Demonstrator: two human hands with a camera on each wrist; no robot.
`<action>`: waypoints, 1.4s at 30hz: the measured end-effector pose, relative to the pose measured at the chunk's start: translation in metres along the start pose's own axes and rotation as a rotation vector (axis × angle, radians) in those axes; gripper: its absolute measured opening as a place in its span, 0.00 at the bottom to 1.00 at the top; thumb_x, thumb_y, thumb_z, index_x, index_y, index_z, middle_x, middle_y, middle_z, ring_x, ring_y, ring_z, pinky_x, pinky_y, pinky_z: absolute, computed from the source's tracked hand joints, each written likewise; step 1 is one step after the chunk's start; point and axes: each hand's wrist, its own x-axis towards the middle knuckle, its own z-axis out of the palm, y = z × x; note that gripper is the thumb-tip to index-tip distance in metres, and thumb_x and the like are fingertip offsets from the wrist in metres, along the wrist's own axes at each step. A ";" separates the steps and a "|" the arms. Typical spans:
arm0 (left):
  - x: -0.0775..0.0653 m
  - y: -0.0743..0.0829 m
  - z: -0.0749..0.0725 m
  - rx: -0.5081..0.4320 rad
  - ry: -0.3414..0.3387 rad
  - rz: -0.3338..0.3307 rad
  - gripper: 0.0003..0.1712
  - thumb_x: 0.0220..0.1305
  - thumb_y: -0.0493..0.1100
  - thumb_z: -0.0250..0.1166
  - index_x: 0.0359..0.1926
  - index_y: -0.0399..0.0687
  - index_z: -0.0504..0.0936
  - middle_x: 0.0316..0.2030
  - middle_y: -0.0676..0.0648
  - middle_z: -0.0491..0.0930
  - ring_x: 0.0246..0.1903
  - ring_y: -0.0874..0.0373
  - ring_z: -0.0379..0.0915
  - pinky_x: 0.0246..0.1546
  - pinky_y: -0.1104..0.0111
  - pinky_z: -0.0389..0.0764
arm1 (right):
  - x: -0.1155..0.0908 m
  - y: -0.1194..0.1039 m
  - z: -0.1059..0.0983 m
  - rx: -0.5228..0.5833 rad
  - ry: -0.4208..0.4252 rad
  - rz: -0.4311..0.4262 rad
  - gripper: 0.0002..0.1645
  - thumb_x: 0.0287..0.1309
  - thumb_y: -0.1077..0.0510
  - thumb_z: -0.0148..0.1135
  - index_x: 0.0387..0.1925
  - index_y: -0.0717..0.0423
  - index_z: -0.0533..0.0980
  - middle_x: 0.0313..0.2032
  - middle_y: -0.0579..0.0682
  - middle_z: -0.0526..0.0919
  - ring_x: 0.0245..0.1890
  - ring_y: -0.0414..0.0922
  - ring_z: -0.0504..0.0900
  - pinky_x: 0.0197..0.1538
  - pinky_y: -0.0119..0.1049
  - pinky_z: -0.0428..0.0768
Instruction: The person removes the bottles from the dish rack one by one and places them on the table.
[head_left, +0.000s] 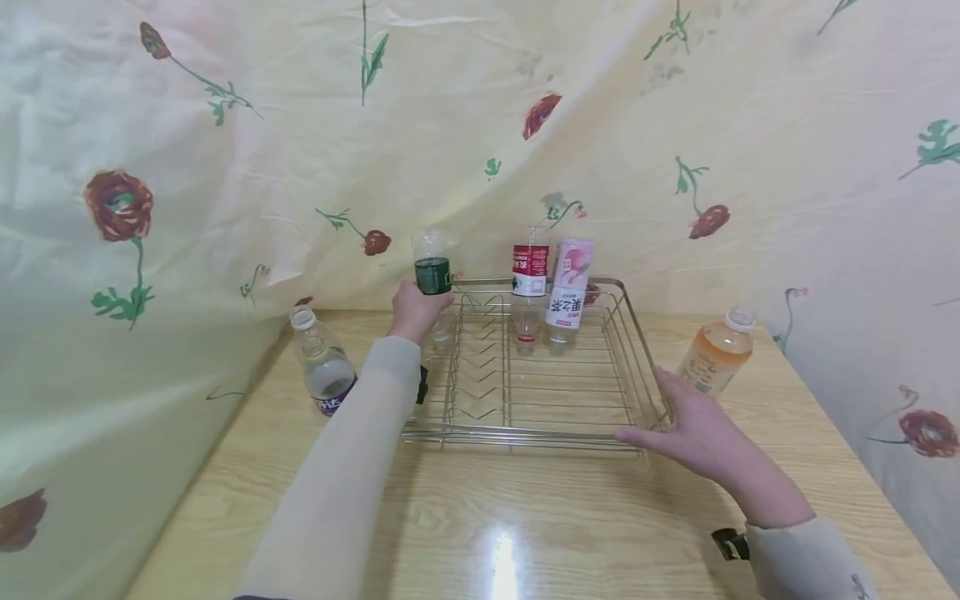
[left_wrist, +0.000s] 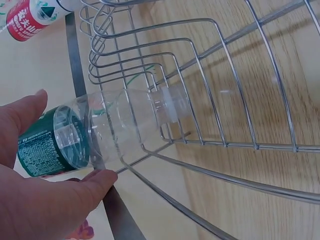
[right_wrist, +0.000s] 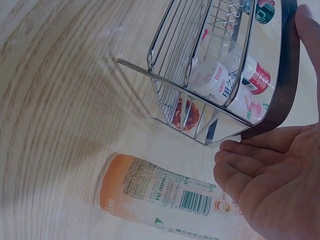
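My left hand [head_left: 420,310] grips a clear plastic bottle with a green label [head_left: 432,275], thumb on one side and fingers on the other. That bottle is cap-down at the back left of a wire dish rack [head_left: 570,436]; its neck is among the wires in the left wrist view. At the rack's front right corner, my right hand [head_left: 693,425] is spread, the thumb at the front rim and the fingers along the right side. Inside the rack, a red-labelled bottle [head_left: 529,271] and a pink-and-white bottle [head_left: 568,283] stand upside down against the back.
An orange-labelled bottle [head_left: 716,354] stands right of the rack on the wooden table [head_left: 465,517], just beyond my right hand. To the left stands a clear bottle with a purple label [head_left: 322,367]. A flowered cloth [head_left: 450,125] hangs behind and at the sides.
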 end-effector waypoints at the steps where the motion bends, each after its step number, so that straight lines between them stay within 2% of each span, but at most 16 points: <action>1: 0.001 -0.001 0.000 0.001 -0.002 -0.002 0.36 0.62 0.47 0.73 0.61 0.33 0.67 0.50 0.37 0.75 0.48 0.44 0.76 0.52 0.53 0.79 | 0.000 -0.001 0.000 -0.001 0.000 0.000 0.77 0.47 0.24 0.71 0.75 0.76 0.49 0.69 0.79 0.57 0.67 0.76 0.59 0.63 0.72 0.62; 11: 0.010 -0.004 0.005 0.051 0.009 -0.004 0.33 0.62 0.48 0.73 0.58 0.32 0.71 0.48 0.37 0.77 0.46 0.45 0.77 0.50 0.55 0.81 | 0.000 -0.001 -0.001 -0.007 -0.007 -0.003 0.77 0.48 0.26 0.72 0.75 0.77 0.49 0.69 0.80 0.56 0.67 0.76 0.58 0.64 0.72 0.62; 20: 0.015 -0.008 0.010 0.023 0.000 -0.048 0.32 0.60 0.46 0.73 0.58 0.33 0.71 0.48 0.38 0.78 0.46 0.46 0.76 0.51 0.54 0.80 | 0.000 -0.001 -0.001 -0.004 -0.019 0.004 0.77 0.48 0.25 0.71 0.75 0.76 0.48 0.70 0.79 0.55 0.67 0.76 0.58 0.64 0.72 0.61; 27: 0.022 -0.011 0.014 0.069 0.023 -0.028 0.32 0.60 0.46 0.74 0.57 0.32 0.73 0.48 0.38 0.78 0.45 0.46 0.77 0.51 0.56 0.81 | 0.002 0.001 -0.001 -0.009 -0.019 0.003 0.77 0.47 0.24 0.71 0.75 0.76 0.49 0.71 0.78 0.55 0.67 0.76 0.58 0.64 0.72 0.62; 35: 0.021 -0.011 0.012 0.093 0.054 -0.005 0.32 0.61 0.47 0.75 0.57 0.31 0.73 0.49 0.37 0.79 0.48 0.44 0.77 0.52 0.55 0.80 | 0.002 -0.001 0.000 -0.019 -0.018 0.013 0.77 0.47 0.24 0.71 0.75 0.76 0.49 0.70 0.78 0.56 0.67 0.76 0.58 0.64 0.72 0.62; 42: 0.023 -0.007 0.012 0.106 0.048 -0.010 0.33 0.62 0.49 0.75 0.58 0.32 0.73 0.50 0.37 0.78 0.50 0.46 0.77 0.52 0.56 0.80 | 0.003 0.000 0.000 -0.034 -0.014 0.025 0.78 0.46 0.23 0.71 0.75 0.75 0.50 0.70 0.79 0.56 0.67 0.76 0.58 0.63 0.73 0.61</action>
